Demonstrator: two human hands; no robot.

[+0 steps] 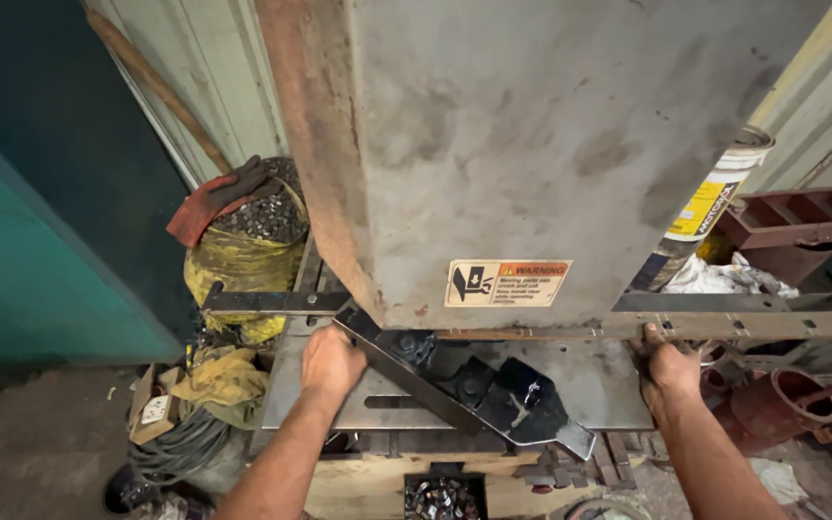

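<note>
- A long flat metal strip [724, 325] with punched slots runs across the middle of the frame, passing under the lower edge of the big grey machine housing [532, 144] and out to the right edge.
- The left end of the metal strip shows at about mid-left, sticking out beside the yellow sack.
- The left hand [331, 361] sits just left of centre, fingers curled over the strip's near edge where a dark angled guide plate [493, 385] begins; it looks closed on the strip, though the fingertips are hidden.
- The right hand [671, 368] is at centre right, fingers hooked up over the strip's edge, grasping it.
- Both hands rest above the steel table [609, 385] of the machine, which lies under the housing across the lower middle.
- The guide plate slants from the left hand down toward the lower centre, bolted to the table.
- A yellow-and-white warning label [507, 282] is on the housing's lower face, between the hands.
- At upper left, a yellow sack [243, 260] full of small dark metal pieces stands beside the table, with a red and black glove [219, 197] lying on its rim.
- A small box of metal slugs [440, 496] sits at the bottom centre, below the table.
- A reddish metal rack [792, 220] is at the right.
</note>
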